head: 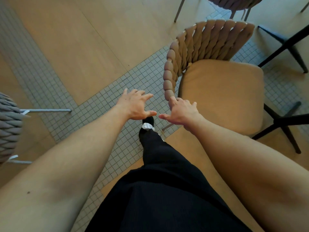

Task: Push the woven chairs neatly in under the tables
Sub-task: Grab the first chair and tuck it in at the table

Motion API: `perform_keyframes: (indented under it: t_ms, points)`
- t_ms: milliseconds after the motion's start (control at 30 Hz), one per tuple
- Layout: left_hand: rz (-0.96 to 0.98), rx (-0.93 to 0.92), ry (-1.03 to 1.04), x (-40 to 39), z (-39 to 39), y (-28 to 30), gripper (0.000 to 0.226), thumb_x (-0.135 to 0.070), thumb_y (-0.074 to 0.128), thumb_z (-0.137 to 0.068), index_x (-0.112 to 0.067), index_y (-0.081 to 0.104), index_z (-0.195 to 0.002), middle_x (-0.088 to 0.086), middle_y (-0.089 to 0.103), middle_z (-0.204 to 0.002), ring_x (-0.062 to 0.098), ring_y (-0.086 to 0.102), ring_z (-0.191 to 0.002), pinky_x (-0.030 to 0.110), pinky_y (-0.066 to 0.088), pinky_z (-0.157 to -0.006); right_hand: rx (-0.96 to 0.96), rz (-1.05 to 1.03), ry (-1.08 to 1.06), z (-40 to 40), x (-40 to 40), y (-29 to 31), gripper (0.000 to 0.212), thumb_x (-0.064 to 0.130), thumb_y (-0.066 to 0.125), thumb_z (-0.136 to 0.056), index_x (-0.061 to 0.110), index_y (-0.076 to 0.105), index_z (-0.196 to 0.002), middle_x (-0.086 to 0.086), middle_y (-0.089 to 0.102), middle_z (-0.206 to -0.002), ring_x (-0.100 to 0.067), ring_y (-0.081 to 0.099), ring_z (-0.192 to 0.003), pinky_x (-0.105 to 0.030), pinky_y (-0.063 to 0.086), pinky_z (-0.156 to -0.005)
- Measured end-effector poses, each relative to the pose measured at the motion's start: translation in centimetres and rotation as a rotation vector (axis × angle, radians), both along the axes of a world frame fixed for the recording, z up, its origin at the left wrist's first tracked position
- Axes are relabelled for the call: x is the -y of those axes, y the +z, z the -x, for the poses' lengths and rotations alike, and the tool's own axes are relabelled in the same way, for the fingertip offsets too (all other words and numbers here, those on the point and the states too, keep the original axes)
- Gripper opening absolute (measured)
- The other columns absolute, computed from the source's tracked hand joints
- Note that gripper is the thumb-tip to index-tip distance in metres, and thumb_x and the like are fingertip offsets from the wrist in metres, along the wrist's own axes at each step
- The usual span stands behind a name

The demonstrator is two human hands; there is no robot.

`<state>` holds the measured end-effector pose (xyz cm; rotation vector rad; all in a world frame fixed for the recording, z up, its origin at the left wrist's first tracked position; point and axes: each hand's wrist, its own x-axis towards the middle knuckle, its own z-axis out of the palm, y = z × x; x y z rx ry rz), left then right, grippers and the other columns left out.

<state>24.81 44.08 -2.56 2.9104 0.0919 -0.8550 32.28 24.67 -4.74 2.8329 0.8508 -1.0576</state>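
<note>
Head view looks down over both my bare forearms at a woven chair [209,64] with a tan seat cushion [222,94], standing at an angle on the floor to my front right. My right hand [180,113] is open, its fingers spread, with the fingertips [172,99] touching the near end of the braided backrest [168,77]; it is not clamped on anything. My left hand [135,104] is open too, fingers spread, held over the floor just beside the chair and touching nothing. The two hands sit close together, thumbs nearly meeting.

Black table legs [284,121] splay out just past the far edge of the seat, and a second black base [287,46] shows further back on the right; the tabletops are out of frame. My own leg in dark trousers [160,164] and a dark shoe [148,122] step forward between my arms, near the chair's front leg.

I count three woven chairs: the tan one, a grey one [8,129] at the left edge with thin metal legs, and a darker one [234,4] at the top, only partly in view.

Underfoot, bands of small square grey tiles [107,101] run diagonally between wide pale wood panels [80,47].
</note>
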Motion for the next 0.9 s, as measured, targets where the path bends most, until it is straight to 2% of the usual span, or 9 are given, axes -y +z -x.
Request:
perform_keyframes:
  t_ms: [200, 367, 533, 767, 900]
  points:
    - [-0.012, -0.029, -0.186, -3.5, -6.1, -1.8, 0.096, -0.087, 0.031, -0.082, -0.032, 0.018, -0.159, 0.003, 0.031, -0.161, 0.027, 0.027, -0.148, 0.06, 0.017, -0.12, -0.051, -0.008, -0.168, -2.3, -2.2, -1.3, 0.096, 0.081, 0.054, -0.082, 0.023, 0.029, -0.154, -0.009, 0.047, -0.148, -0.038, 0.045, -0.134, -0.061, 0.036, -0.108]
    - [-0.013, -0.078, -0.353, -5.9, -12.0, -2.7, 0.099, -0.089, 0.028, -0.079, -0.031, 0.02, -0.159, 0.003, 0.032, -0.161, 0.027, 0.03, -0.147, 0.057, 0.025, -0.118, -0.137, 0.025, -0.322, -5.0, -3.6, -2.3, 0.101, 0.082, 0.055, -0.081, 0.02, 0.026, -0.155, -0.01, 0.042, -0.152, -0.039, 0.042, -0.137, -0.063, 0.035, -0.109]
    - [-0.035, -0.106, -0.49, -7.2, -16.9, -2.3, 0.097, -0.087, 0.034, -0.082, -0.03, 0.021, -0.159, 0.005, 0.032, -0.161, 0.028, 0.027, -0.147, 0.057, 0.024, -0.119, -0.184, 0.007, -0.44, -7.1, -4.1, -2.1, 0.104, 0.082, 0.056, -0.081, 0.022, 0.02, -0.157, -0.01, 0.038, -0.155, -0.039, 0.04, -0.139, -0.064, 0.035, -0.108]
    - [-0.012, -0.051, -0.72, -5.9, -22.6, -2.6, 0.097, -0.086, 0.038, -0.079, -0.028, 0.026, -0.156, 0.006, 0.038, -0.156, 0.029, 0.031, -0.144, 0.056, 0.027, -0.117, -0.242, 0.0, -0.633, -8.3, -4.6, -2.2, 0.105, 0.083, 0.056, -0.08, 0.022, 0.02, -0.158, -0.01, 0.038, -0.154, -0.039, 0.04, -0.138, -0.065, 0.036, -0.109]
    - [-0.005, -0.067, -0.829, -5.3, -25.3, -3.0, 0.099, -0.085, 0.043, -0.08, -0.027, 0.023, -0.158, 0.007, 0.034, -0.158, 0.03, 0.027, -0.146, 0.056, 0.021, -0.12, -0.261, 0.004, -0.738, -8.6, -5.3, -2.3, 0.105, 0.084, 0.056, -0.078, 0.022, 0.022, -0.156, -0.01, 0.039, -0.153, -0.039, 0.041, -0.137, -0.063, 0.039, -0.107]
